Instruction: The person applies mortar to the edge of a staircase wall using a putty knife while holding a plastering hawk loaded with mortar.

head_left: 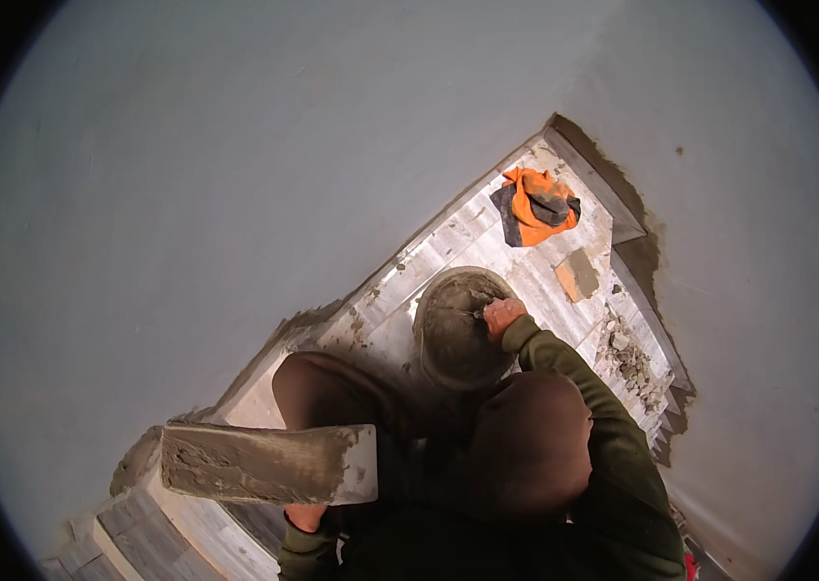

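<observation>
Pale rectangular slab (269, 465), coarsely mortar-coated: near left, left hand (306, 516) clamped on it
Round mortar-caked bucket (428, 290): brown mortar (463, 344) inside; right hand (503, 316) at right, grip unclear

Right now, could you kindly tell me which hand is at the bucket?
The right hand, over the right side of the bucket; the left hand instead supports the mortar-coated slab.
</observation>
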Available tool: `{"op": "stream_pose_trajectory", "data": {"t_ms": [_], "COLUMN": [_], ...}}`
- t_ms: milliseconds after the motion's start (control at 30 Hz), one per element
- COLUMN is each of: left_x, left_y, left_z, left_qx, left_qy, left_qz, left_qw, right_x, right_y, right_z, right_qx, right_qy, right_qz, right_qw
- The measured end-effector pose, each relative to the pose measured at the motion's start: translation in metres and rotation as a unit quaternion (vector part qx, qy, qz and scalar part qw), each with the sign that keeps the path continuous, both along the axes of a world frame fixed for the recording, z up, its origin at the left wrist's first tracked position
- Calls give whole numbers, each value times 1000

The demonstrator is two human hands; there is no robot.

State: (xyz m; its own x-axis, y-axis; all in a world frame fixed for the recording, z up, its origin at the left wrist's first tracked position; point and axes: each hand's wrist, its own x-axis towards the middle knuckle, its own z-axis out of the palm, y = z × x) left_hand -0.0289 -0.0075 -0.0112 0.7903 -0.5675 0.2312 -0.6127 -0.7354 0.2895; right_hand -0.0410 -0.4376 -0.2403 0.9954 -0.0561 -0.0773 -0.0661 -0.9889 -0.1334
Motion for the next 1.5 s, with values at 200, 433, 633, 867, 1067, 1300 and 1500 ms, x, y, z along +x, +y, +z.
{"op": "stream_pose_trajectory", "data": {"t_ms": [200,433,633,867,1067,1300,1500], "left_x": [-2,-5,1,8,28,45,47], "left_y": [7,0,-3,-16,-40,-77,-101], "left_z": [-3,8,10,19,38,62,67], "left_qx": [4,-86,-76,-136,-371,-467,-521], "left_qy": [-8,113,64,50,235,499,678], "left_qz": [1,44,5,23,16,-75,-143], "left_qw": [1000,989,995,989,898,726,499], "right_x": [10,6,7,-20,-53,-67,-78], "right_y": [12,11,-8,-31,-50,-24,54], "right_z": [11,17,20,99,179,311,365], "right_qx": [71,151,327,616,717,738,718], "right_qy": [120,195,266,309,160,-33,-148], "right_qz": [-22,-96,-117,-257,-265,-208,-152], "right_qw": [990,964,899,678,625,642,664]}}
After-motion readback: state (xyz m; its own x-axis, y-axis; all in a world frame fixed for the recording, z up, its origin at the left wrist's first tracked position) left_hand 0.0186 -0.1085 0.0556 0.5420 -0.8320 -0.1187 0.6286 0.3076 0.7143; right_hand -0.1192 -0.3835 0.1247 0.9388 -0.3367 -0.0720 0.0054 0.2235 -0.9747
